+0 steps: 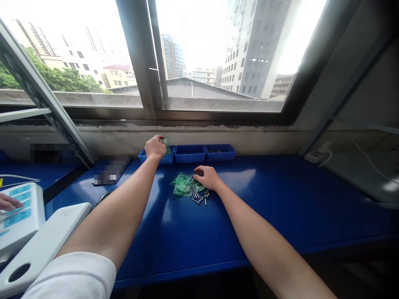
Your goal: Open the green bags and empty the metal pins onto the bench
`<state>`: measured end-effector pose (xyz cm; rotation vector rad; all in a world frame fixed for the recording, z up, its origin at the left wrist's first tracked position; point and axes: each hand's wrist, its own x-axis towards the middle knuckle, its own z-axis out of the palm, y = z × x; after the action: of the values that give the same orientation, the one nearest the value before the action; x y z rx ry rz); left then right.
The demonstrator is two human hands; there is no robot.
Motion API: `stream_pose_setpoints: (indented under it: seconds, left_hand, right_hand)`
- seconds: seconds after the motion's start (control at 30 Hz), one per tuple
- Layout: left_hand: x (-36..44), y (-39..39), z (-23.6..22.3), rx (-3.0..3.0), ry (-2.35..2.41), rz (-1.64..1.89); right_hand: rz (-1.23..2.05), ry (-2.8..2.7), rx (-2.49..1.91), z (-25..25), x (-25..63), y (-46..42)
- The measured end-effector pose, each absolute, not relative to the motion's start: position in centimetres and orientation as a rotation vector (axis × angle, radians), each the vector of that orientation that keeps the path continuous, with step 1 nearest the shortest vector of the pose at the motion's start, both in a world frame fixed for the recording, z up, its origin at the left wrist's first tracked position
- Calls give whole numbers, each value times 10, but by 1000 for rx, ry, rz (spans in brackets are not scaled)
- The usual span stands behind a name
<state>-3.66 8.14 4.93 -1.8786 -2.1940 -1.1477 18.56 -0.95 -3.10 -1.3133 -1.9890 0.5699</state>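
My left hand (155, 148) is closed over the left blue bin (143, 157), with a translucent green plastic packet (167, 143) at its fingers. My right hand (208, 177) rests at a small pile on the blue table. Its thumb and fingers are curled together at the upper edge of the pile; what is between them is hidden. Slim silver metal pins (195, 195) lie loose just below that hand. Flat green plastic packets (181, 185) are heaped beside the pins, partly under them.
Two more blue bins, a middle one (190, 158) and a right one (220, 155) with small dark parts, stand along the wall. At left are a white power strip (34, 207), another person's hand (9, 202), a long white device (50, 245) and a blurred flat object (114, 169).
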Motion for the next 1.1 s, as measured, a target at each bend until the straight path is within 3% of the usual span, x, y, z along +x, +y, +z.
stream_pose_setpoints:
  seconds: [0.13, 0.47, 0.8, 1.1]
  left_hand:
    - [-34, 85, 47, -1923, -2333, -962]
    - [-15, 32, 48, -1954, -2074, -1558]
    - [-12, 5, -14, -2335, -1941, -1259]
    - [-3, 2, -8, -2318, -1844, -1525]
  right_hand:
    - [589, -1982, -1301, -32, 185, -9]
    - [432, -1906, -1333, -20, 189, -12]
    - [278, -2419, -1162, -7, 169, -34]
    - [406, -2290, -1143, -6, 156, -36]
